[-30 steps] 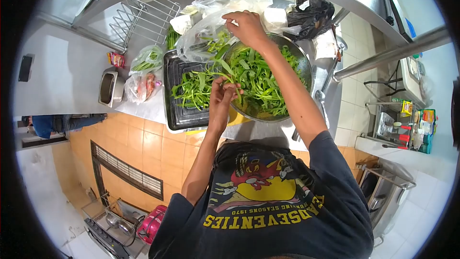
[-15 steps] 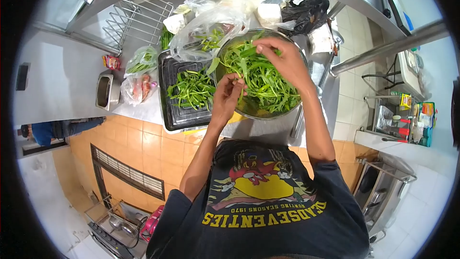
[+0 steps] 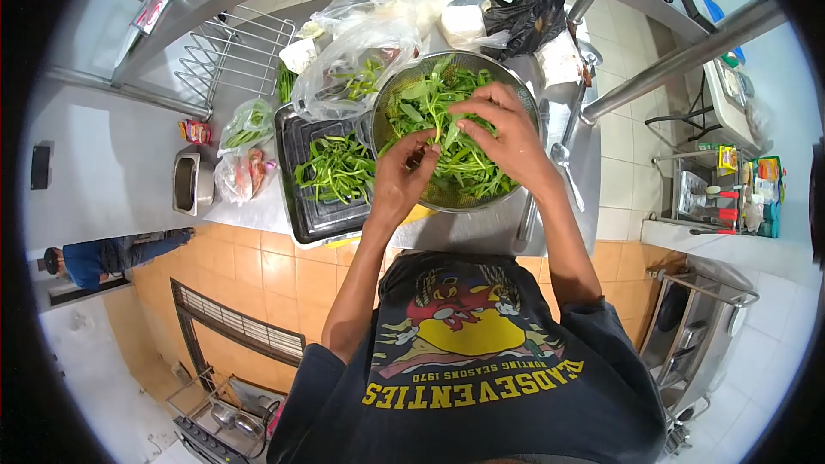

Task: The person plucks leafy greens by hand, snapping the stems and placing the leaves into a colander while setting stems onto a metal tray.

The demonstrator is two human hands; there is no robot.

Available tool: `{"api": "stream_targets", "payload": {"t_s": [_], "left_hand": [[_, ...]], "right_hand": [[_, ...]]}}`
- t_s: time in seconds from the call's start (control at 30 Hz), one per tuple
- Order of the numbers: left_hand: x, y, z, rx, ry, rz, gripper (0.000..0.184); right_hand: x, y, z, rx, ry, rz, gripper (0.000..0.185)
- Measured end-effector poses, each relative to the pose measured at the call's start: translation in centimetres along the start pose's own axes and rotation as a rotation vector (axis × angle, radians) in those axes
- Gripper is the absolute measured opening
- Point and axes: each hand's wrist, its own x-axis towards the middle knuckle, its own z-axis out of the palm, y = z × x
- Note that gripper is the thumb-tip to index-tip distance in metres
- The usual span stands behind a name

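Over a round mesh colander (image 3: pixel 464 202) full of leafy greens that look like water spinach, both hands work close together. My left hand (image 3: pixel 402 176) is closed, its thumb and fingertips pinching the stem of a water spinach sprig (image 3: pixel 439 120). Bent fingers of my right hand (image 3: pixel 509 136) pinch the leafy part of the same greens, just right of the left fingertips. To the left lies a black tray (image 3: pixel 311 222) with a pile of picked green pieces (image 3: pixel 335 170) on it. The colander's right side is partly hidden behind my right hand.
Behind the colander lie a clear plastic bag (image 3: pixel 344 56) with greens and a black plastic bag (image 3: pixel 526 13). A wire rack (image 3: pixel 236 56), a bagged vegetable (image 3: pixel 247 126) and a metal container (image 3: pixel 192 180) stand left. A spoon (image 3: pixel 565 167) lies right. A person (image 3: pixel 94 262) is at far left.
My right hand has come down and closer to my left hand, from above the greens to beside the left fingertips. My left hand still pinches the stem. The view has shifted slightly.
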Motion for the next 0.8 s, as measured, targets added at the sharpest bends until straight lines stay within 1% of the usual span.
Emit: {"api": "stream_targets", "payload": {"t_s": [0.03,0.13,0.23,0.27,0.37,0.43,0.57,0.67,0.73,0.8], "left_hand": [[0.0,0.1,-0.1,0.033,-0.004,0.015,0.026],[-0.3,0.6,-0.4,0.080,-0.015,0.043,0.026],[-0.4,0.7,-0.6,0.084,-0.019,0.076,0.025],[-0.3,0.7,-0.6,0.082,-0.018,0.090,0.025],[-0.2,0.5,-0.4,0.043,0.011,0.090,0.024],[0.0,0.6,-0.2,0.059,0.016,0.048,0.024],[0.3,1.3,-0.3,0.039,0.019,0.013,0.023],[0.7,1.2,-0.6,0.174,0.058,0.215,0.019],[0.8,1.3,-0.5,0.194,0.075,0.226,0.017],[0.9,1.5,-0.5,0.215,0.080,0.237,0.017]], "right_hand": [[-0.1,0.1,0.1,-0.007,-0.026,-0.006,0.019],[-0.2,0.0,0.5,-0.030,-0.004,-0.011,0.019],[-0.2,0.6,0.7,-0.081,0.053,-0.040,0.015],[-0.3,0.7,0.6,-0.082,0.031,-0.027,0.014],[-0.6,0.9,0.2,-0.076,-0.022,0.005,0.012],[-0.7,1.0,0.2,-0.058,-0.042,0.013,0.012],[-1.0,0.9,0.0,-0.022,-0.043,0.063,0.011],[-1.2,1.0,-0.1,-0.041,-0.031,0.080,0.011],[-1.3,1.1,-0.1,-0.042,-0.050,0.099,0.012],[-1.2,0.4,0.1,-0.023,0.004,0.090,0.014]]}}
